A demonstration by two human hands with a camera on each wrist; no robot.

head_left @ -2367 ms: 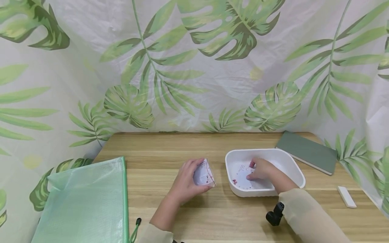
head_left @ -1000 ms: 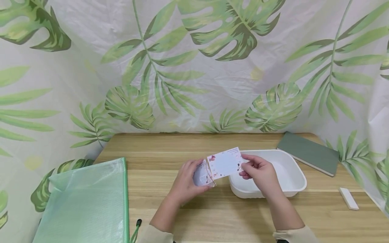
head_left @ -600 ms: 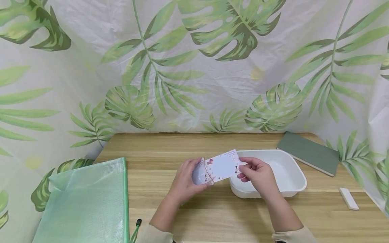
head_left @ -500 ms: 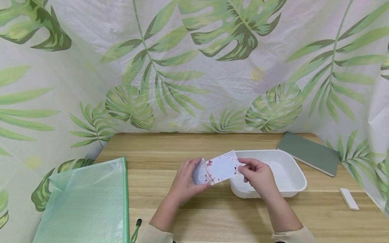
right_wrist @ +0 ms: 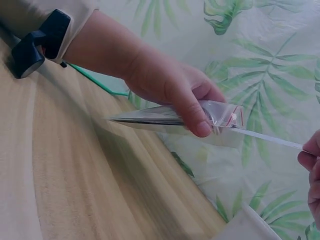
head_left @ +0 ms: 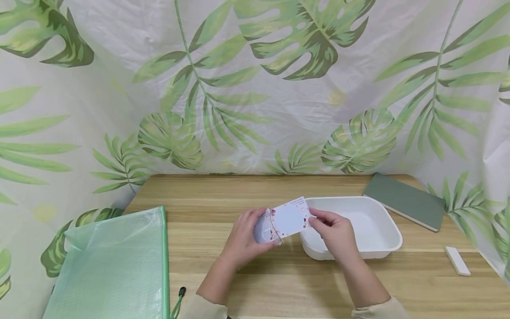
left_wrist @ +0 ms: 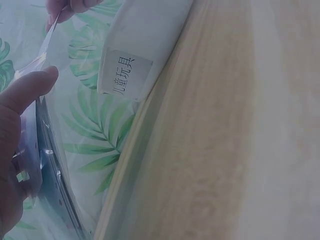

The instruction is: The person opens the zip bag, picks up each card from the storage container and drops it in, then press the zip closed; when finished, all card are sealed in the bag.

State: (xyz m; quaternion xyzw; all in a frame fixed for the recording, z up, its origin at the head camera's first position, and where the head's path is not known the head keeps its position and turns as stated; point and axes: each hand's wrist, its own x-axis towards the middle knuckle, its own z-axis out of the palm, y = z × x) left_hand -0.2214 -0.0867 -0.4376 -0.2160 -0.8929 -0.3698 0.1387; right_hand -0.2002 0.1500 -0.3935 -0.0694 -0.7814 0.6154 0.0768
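My left hand [head_left: 245, 235] grips a clear zip bag [right_wrist: 227, 114] with a red seal line, thumb on one face and fingers on the other. A stack of cards [right_wrist: 150, 116] shows inside it. From its mouth juts a white printed card [head_left: 288, 218] with a pale blue centre and small red and pink figures. My right hand [head_left: 336, 230] pinches that card's outer end between thumb and forefinger. The card's inner end lies within the bag's mouth. Both hands are raised above the table, the right one over the left side of a white plastic bin [head_left: 372, 217].
A green mesh zip pouch [head_left: 115, 266] lies at the left, its black-tipped cord [head_left: 180, 297] beside it. At the back right is a grey-green notebook [head_left: 404, 201]. A small white block [head_left: 457, 261] sits near the right table edge. The bin bears a printed label [left_wrist: 127, 72].
My right hand has lifted the card out of the bin and brought it left to the bag, and its end has slid into the mouth. My left hand has stayed nearly still.
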